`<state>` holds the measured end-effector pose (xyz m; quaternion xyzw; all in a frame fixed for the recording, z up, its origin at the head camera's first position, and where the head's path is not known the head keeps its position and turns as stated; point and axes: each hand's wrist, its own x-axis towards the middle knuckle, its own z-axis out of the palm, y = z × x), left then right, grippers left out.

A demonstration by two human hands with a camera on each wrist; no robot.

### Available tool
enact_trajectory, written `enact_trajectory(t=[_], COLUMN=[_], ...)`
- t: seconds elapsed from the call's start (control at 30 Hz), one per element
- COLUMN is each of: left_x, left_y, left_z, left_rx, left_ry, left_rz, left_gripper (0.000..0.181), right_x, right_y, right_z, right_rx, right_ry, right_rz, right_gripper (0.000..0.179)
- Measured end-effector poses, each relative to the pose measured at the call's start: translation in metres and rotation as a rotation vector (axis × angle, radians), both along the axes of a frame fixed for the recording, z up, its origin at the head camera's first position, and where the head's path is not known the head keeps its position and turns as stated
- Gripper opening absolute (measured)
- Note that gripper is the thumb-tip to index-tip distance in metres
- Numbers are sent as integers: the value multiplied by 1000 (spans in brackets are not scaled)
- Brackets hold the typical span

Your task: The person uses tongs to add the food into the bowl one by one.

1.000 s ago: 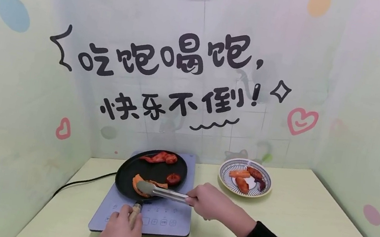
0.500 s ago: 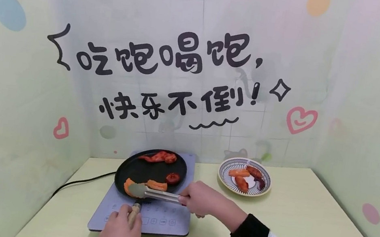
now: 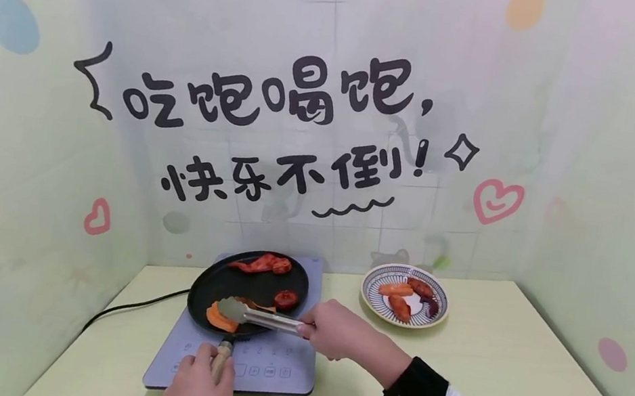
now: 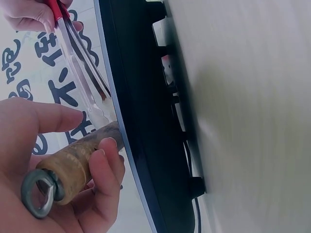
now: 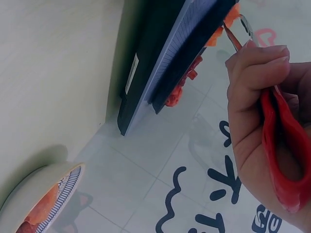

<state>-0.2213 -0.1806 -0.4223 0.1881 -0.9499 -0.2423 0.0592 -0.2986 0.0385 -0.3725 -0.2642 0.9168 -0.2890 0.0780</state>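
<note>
In the head view, my left hand point(image 3: 196, 389) grips the wooden handle point(image 3: 220, 363) of a black frying pan point(image 3: 212, 283); the left wrist view shows fingers curled round this handle point(image 4: 75, 167), with a metal ring at its end. My right hand point(image 3: 339, 330) holds metal tongs point(image 3: 277, 321), whose red grip point(image 5: 274, 145) appears in the right wrist view. The tong heads lie over the near part of the pan, against an orange food slice point(image 3: 221, 318). Whether they pinch it is unclear. Another orange strip behind is partly covered. A red round piece point(image 3: 285, 299) and reddish meat strips point(image 3: 263, 263) lie farther back.
The pan sits on a flat induction cooker point(image 3: 283, 384), with a black cord point(image 3: 138, 302) running left. A patterned plate point(image 3: 367, 296) with several cooked pieces stands at the back right of the pale table point(image 3: 490, 361). Printed walls enclose the table on three sides.
The tongs went left with the orange slice, toward the pan's near left edge, then drew slightly back to the right, leaving more of the slice visible. My left hand keeps its hold on the handle.
</note>
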Motion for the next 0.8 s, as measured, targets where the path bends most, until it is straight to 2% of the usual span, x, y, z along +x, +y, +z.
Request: enact_trajectory(t=[0.27,0.43,0.57,0.8], left_x=[0,0,0,1], left_y=[-1,-2,-3,-1], left_z=[-1,-3,-5,-2], left_rx=[1,9,18,7], left_ry=[20,-1,-18,8], left_rz=[-14,-14,-13,-7], left_gripper=[41,42,43,41], right_x=[3,6,15,32], right_y=[7,16,28,66], right_z=[-3,0,6,18], right_rx=[-40,-100,-182,-262], right_ry=[32,4,-16,18], right_rz=[-8,-35,-57,-95], right_gripper=[29,22,15,12])
